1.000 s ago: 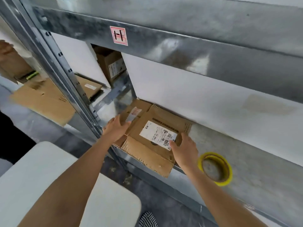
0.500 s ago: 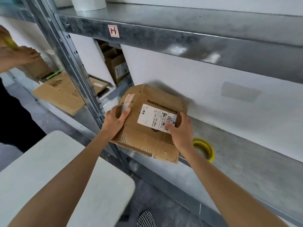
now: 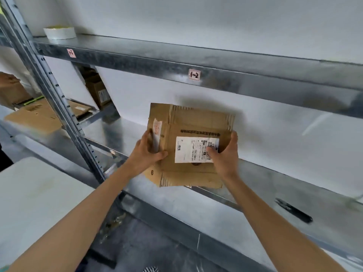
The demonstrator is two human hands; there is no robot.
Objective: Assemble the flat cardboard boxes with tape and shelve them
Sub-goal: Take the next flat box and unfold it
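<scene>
Cardboard up in the air, head view (the only one going): the flat cardboard box was held clear of the metal shelf, face-on to the camera, its white shipping label toward the viewer. The left hand gripped the left edge, thumb laid across the front, fingers wrapped behind. The right hand gripped the right edge, thumb down on the label's corner, fingers curled round the back. Both hands were clamped on it, neither spread.

And where did the job stand? Early for this one, by my reading. The box was collapsed, flaps flat top and bottom, and no fresh tape showed on it. Opening it out, folding the flaps, taping and shelving all looked left to do. A white roll sat on the upper shelf (tape? could not tell), and a black tool lay on the metal shelf, well apart from the box. In the left bay lay more flat cardboard, and one made-up box stood at the back, so some work may have been done.
</scene>
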